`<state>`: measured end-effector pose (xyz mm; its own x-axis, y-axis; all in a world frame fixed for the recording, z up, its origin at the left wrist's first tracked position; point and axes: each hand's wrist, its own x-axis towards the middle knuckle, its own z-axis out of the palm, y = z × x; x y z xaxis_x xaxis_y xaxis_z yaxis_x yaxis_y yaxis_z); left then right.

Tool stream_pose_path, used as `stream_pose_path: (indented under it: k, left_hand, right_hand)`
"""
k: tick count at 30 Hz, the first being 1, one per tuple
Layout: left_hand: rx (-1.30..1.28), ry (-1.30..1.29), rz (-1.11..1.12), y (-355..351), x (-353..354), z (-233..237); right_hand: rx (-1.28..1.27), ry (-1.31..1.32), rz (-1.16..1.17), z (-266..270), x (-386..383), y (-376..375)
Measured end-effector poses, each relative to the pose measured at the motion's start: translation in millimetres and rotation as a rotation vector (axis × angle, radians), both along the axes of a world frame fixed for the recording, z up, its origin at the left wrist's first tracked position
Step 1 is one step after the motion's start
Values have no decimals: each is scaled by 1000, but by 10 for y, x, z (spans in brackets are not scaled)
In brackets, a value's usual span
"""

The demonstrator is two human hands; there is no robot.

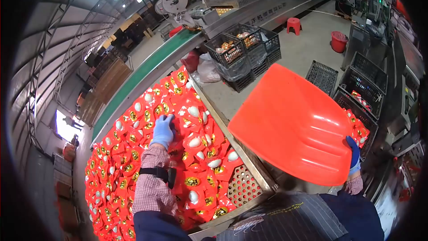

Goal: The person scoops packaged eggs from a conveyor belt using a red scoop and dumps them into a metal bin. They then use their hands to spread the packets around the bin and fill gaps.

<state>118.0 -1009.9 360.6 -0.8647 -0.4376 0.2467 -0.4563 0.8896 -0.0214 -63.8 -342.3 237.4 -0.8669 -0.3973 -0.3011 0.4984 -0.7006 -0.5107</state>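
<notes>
My left hand [163, 131], in a light blue glove, rests on a heap of red packets [191, 181]. Its fingers are stretched out and partly bent down over the packets, and no packet shows in its grasp. Many packets bear a gold-and-black label; others show a whitish egg-shaped content through a clear side. At the right, my right hand [354, 154] is gloved in blue and closed on the edge of a large red plastic scoop [290, 125]. The scoop is tilted, its broad face toward me with nothing on it; part of the right hand's grip is hidden behind it.
A metal-rimmed table with a perforated bottom [244, 187] bears the heap. Behind it runs a green conveyor belt [147, 69]. Black crates [225, 49] with packets stand ahead, and more crates [363, 85] at the right. A red stool [294, 25] and red bucket [339, 41] stand farther off.
</notes>
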Motion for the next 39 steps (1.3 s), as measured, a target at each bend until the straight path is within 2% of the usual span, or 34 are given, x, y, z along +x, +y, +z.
stream_pose_path:
  k: [2, 4, 7, 8, 9, 10, 11, 13, 15, 16, 18, 19, 20, 24, 27, 29, 30, 32, 33, 34, 35, 37, 39]
  left_hand:
    - [36, 115, 12, 266, -70, 212]
    - [42, 346, -101, 605, -269, 238]
    - [122, 406, -254, 929, -664, -37]
    - [189, 402, -288, 737, -870, -502]
    - [26, 315, -249, 790, -979, -765]
    - [113, 164, -161, 936, -1072, -769]
    - [400, 313, -188, 825, -1171, -948]
    - [689, 460, -206, 844, -1180, -844]
    - [555, 188, -455, 852, -997, -463]
    - [549, 185, -451, 819, -1017, -486]
    - [247, 83, -244, 835, -1030, -686]
    - [178, 32, -91, 886, -1115, -772]
    - [347, 155, -58, 906, -1160, -831]
    - [301, 141, -18, 978, -1208, -753]
    - [875, 311, -354, 298, -1217, -1191]
    - [610, 170, -380, 640, -911, -364]
    - [399, 200, -327, 658, -696, -251]
    - [301, 229, -242, 684, -244, 174]
    - [103, 277, -149, 457, 23, 107]
    - [29, 200, 84, 481, 278, 192]
    - [52, 88, 181, 367, 566, 134]
    - [126, -48, 182, -8, 1062, -391]
    - [162, -6, 174, 196, 1092, -302]
  right_hand:
    - [1, 20, -20, 117, 3, -73]
    - [20, 4, 52, 7, -83, -38]
    - [37, -2, 34, -24, -108, -113]
    - [37, -2, 37, -42, -102, -139]
    - [36, -32, 9, -61, -99, -164]
    - [35, -60, -18, -97, -105, -183]
    - [36, -50, 5, -195, -138, -156]
    - [23, -62, 9, -271, -151, -132]
    - [44, -52, 9, -247, -120, -151]
    - [80, -30, 3, -163, -84, -173]
    - [31, -12, 53, -118, -52, -223]
    - [33, -13, 72, -154, -70, -250]
    - [39, -21, 55, -213, -91, -246]
    - [23, -34, 90, -351, -144, -302]
    - [-24, -33, 171, -291, -142, -467]
    - [-36, -7, 177, -308, -172, -524]
    - [-55, 8, 167, -301, -163, -523]
    - [-15, 17, 184, -233, -138, -494]
    - [-2, 7, 191, -265, -155, -442]
    - [9, 1, 193, -289, -165, -402]
    - [-13, 35, 200, -304, -162, -388]
    - [-19, 18, 189, -283, -144, -411]
    - [-22, 1, 177, -365, -129, -401]
